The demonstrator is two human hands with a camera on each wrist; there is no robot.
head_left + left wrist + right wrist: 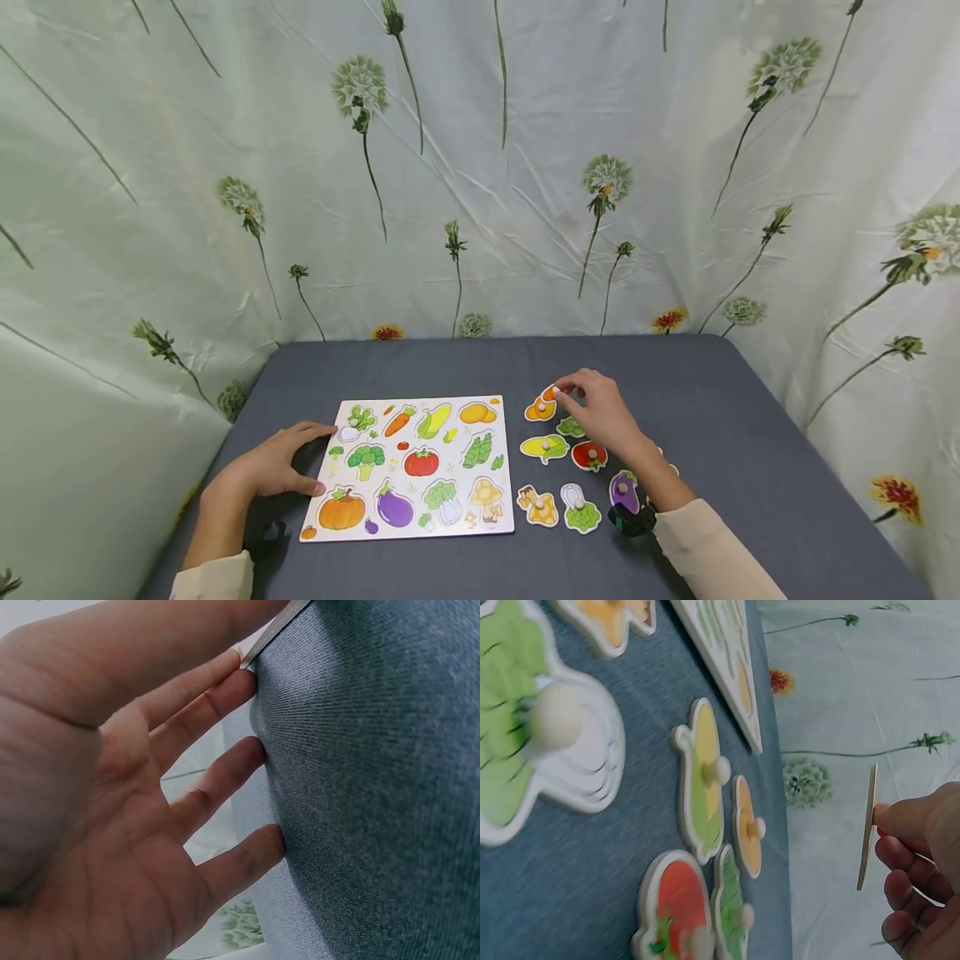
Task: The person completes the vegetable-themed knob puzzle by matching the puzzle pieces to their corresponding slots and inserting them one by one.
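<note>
Cream sleeve (708, 542) right of the puzzle board (452, 468). Pinching an orange piece (549, 395) in the right hand (603, 408), off the board's far right corner; resting the left hand (270, 462), spread, at its left edge. Looks like pick-up step; probably calls for board-matching next.

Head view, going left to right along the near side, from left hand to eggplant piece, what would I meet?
Left hand, white puzzle board, mushroom piece, leafy vegetable piece, eggplant piece.
</note>
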